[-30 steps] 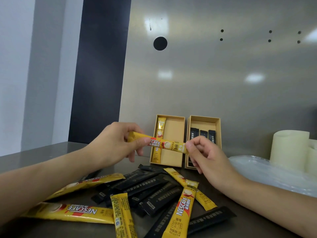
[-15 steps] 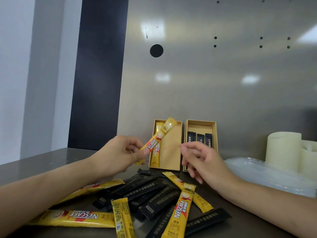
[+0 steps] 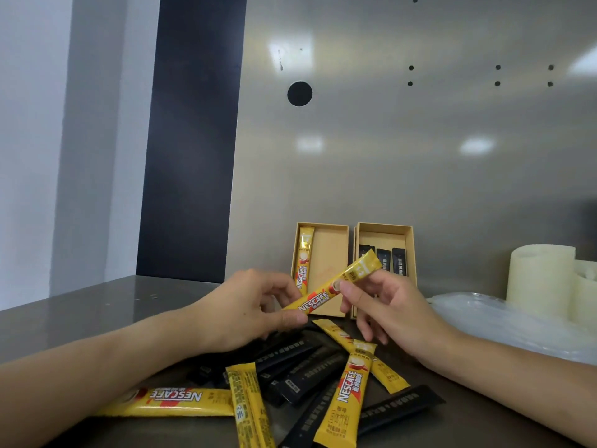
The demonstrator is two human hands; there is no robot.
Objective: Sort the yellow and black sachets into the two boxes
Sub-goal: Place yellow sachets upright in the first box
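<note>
The left hand pinches the lower end of a yellow Nescafé sachet between thumb and curled fingers. The right hand pinches its upper half, with the other fingers loosely curled. The sachet slants upward in the air, in front of the left box and right box at the counter's back edge.

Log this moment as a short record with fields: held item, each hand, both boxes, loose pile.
Held item: yellow stick sachet, tilted, above the pile
Left hand: pinches its lower end
Right hand: pinches its upper part
Left tan cardboard box: one yellow sachet inside
Right tan cardboard box: three black sachets, one partly hidden
Loose pile: black stick sachets and yellow ones mixed on the grey metal table
</note>
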